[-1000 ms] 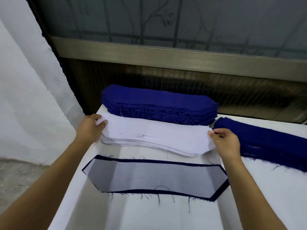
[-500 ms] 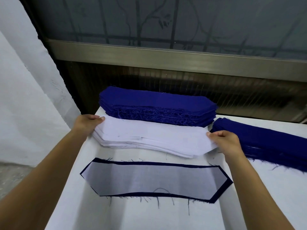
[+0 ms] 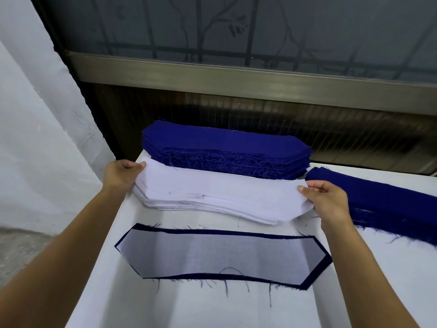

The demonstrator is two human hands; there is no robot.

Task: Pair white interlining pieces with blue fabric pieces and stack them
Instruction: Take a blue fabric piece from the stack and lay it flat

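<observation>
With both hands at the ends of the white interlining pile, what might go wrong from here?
Left hand and right hand pinch the ends of the top interlining piece; the sheets are thin, so two may lift together. The white stack sits fanned and uneven, so dragging could skew it further. The finished pair lies just in front, between the forearms; a brush might slide its interlining off the blue.

- 2 blue fabric piles: back blue stack (image 3: pixel 224 147), right blue stack (image 3: pixel 383 204)
- 1 white interlining stack (image 3: pixel 212 195), sheet count unreadable
- 1 paired piece (image 3: pixel 222 254), white on blue
- 2 hands: left hand (image 3: pixel 120 176), right hand (image 3: pixel 328 200)
</observation>
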